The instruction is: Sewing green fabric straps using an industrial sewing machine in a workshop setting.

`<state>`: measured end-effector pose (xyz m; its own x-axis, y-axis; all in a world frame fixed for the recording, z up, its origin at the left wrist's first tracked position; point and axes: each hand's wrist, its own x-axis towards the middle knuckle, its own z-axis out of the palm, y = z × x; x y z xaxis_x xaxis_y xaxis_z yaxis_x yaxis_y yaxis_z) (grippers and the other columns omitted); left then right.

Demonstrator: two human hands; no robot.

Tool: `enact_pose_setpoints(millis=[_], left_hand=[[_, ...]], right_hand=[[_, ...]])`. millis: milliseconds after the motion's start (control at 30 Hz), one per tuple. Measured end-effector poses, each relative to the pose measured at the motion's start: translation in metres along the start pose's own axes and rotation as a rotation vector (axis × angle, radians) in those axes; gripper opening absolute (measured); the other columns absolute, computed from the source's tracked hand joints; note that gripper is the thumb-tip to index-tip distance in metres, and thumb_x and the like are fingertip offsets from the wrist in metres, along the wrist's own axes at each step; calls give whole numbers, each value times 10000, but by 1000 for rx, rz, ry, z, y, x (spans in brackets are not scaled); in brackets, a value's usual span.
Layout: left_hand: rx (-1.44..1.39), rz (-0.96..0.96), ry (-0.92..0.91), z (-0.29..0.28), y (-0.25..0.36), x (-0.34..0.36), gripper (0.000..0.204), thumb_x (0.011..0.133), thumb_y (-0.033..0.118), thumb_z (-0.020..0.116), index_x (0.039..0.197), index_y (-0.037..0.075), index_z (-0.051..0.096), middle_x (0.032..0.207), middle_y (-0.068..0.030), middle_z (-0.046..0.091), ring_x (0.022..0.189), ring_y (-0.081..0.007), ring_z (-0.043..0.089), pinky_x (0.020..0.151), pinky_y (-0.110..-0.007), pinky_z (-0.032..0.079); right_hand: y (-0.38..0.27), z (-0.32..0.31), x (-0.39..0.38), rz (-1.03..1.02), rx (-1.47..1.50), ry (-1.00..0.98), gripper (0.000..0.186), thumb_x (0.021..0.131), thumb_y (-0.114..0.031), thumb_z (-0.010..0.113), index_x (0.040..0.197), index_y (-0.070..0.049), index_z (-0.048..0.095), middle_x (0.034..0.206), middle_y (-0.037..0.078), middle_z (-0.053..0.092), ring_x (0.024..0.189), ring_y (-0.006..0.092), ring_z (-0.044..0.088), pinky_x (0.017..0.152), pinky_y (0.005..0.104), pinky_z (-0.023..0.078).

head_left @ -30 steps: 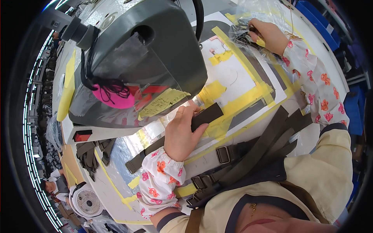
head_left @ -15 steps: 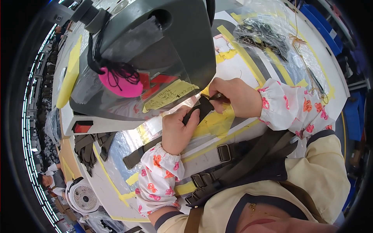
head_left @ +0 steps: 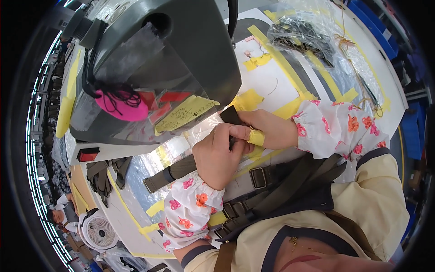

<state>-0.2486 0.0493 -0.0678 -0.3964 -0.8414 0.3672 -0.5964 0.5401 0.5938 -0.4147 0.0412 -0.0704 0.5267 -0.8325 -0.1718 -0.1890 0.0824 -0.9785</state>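
Observation:
Below the grey sewing machine head, both my hands meet at a dark olive webbing strap. My left hand is closed on it, with the strap's tail running out to the left from under that hand. My right hand pinches the strap just beside, its thumb against the left fingers. A yellow patch shows at the right thumb. The spot between the fingertips is hidden. A metal buckle on more webbing lies close below my hands.
Several olive straps lie across my lap; others hang at the table's left. A pink pad with black cord is on the machine. A plastic bag of dark parts lies at the back right. A white fan stands lower left.
My hands have come together; the left turned and moved slightly right, the right slightly down. The strap piece between them now points up. The machine appears shifted left in view.

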Motion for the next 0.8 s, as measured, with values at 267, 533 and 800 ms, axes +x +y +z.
enact_pose_setpoints(millis=[267,533,800], left_hand=[[-280,-251,-54,-7,-14,0,122,839,129,611,877,18,574,627,-88,587,489,-177,554,482,-281,433],[-476,-258,-75,-3,-24,-4,159,824,85,614,966,17,591,666,-76,596,547,-140,558,516,-248,432],[651,435,-52,0,7,2,344,653,34,568,979,-76,575,822,-108,575,614,-183,536,513,-285,445]], right_hand=[[0,-9,-2,61,155,-89,354,947,-311,393,776,-15,482,554,35,523,437,99,478,410,249,390],[-3,-3,0,190,226,22,313,933,-257,431,819,15,539,585,57,556,451,117,545,416,248,441],[2,4,-2,208,332,183,329,933,-276,440,828,18,541,583,57,545,456,121,550,407,247,423]])
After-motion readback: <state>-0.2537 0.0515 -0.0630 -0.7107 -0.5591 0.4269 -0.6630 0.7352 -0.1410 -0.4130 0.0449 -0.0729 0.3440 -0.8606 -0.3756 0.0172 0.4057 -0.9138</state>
